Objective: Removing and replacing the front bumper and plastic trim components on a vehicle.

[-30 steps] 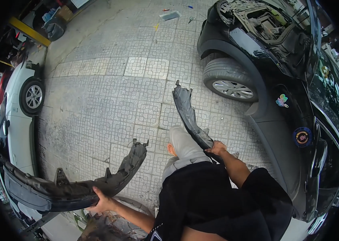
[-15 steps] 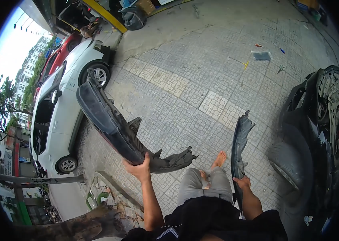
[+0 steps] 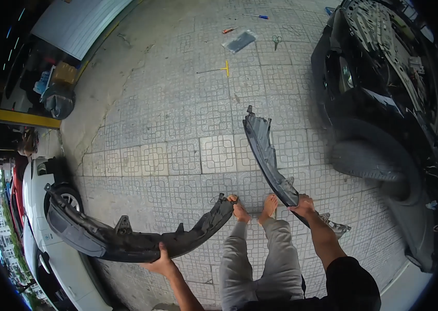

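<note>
My left hand (image 3: 161,265) is closed around the lower edge of a long, curved black wheel-arch trim (image 3: 110,242), its thumb over the inner side. Tabs and a bracket stick up from that trim, which spans the lower left above the paving. In my right hand (image 3: 303,206) is a second, similar wheel-arch trim (image 3: 262,150), gripped near its lower part and tilted up to the left. One end of it shows beyond my wrist; my forearm hides a stretch of it. Both trims are held off the ground, apart from each other.
A dark car (image 3: 328,96) with its front parts stripped stands at the right, its tyre (image 3: 366,159) turned outward. A yellow T-handle tool (image 3: 227,68), screwdriver (image 3: 263,17), scissors (image 3: 276,41) and plastic packet (image 3: 241,41) lie ahead. A white car (image 3: 63,264) stands left.
My view has swung to the right, toward the dark car. The left trim now lies more level and lower left; the right trim has tilted leftward. Both hands keep their hold.
</note>
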Tool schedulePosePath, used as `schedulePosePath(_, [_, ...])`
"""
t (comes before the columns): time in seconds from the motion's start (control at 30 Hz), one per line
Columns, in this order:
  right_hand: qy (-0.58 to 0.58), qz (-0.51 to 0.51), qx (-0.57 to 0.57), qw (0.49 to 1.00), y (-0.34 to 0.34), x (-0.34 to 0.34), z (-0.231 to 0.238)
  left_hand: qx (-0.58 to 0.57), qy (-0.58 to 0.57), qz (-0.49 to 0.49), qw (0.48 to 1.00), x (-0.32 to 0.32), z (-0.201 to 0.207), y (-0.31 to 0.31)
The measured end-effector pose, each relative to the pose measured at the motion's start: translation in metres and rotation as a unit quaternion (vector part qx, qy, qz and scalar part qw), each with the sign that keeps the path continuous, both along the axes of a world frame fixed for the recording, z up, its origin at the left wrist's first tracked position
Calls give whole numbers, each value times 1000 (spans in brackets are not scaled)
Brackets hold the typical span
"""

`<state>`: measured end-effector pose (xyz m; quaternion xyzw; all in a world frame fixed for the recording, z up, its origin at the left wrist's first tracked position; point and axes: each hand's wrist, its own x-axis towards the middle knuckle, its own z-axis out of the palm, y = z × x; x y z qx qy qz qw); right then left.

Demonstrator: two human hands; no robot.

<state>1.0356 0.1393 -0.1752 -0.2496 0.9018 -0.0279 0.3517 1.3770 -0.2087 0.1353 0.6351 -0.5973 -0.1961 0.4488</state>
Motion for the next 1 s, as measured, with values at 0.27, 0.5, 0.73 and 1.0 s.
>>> schedulePosePath(0.27, [-17,-59,-116,991,-37,18,-181,55,27,-27,998,-12,-84,-43])
schedulePosePath(0.5, [-57,-74,-163,982,-26,19,-275,27,41,-17,999,-10,-128,-49])
schedulePosePath(0.73, [-27,-44,-164,985,7,14,-321,63,69,31,995,-20,-149,-35])
schedulePosePath(1.0, [-71,-48,-58,995,12,-5,-365,83,75,26,993,-46,-166,-29])
